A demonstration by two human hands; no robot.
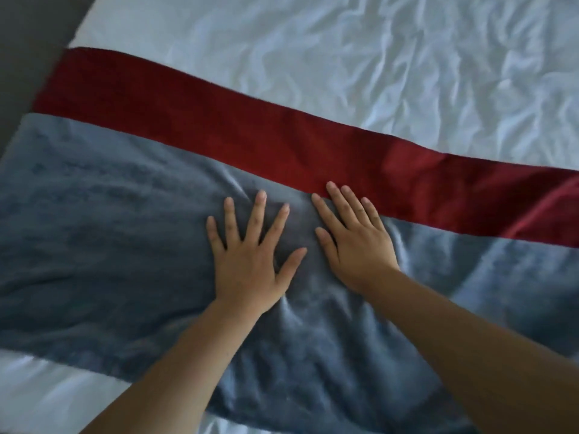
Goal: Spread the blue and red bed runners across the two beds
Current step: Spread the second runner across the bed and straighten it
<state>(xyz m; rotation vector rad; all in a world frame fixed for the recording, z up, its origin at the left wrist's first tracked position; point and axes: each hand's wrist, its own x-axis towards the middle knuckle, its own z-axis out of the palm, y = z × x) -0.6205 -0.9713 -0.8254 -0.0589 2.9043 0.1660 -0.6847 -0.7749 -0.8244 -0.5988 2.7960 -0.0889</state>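
Under both flat, spread hands (left hand (247,261) and right hand (357,236) side by side) lies the blue runner (109,214), long axis left-right across the bed (344,57), red runner (219,120) just beyond.

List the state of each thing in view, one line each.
Blue runner: laid across the bed, creased around the hands.
Red runner: laid flat along the blue one's far edge, mostly smooth.
Sheet: white, wrinkled.
Left hand: flat, fingers spread, pressing on the blue runner.
Right hand: flat on the blue runner, fingertips reaching the red one.
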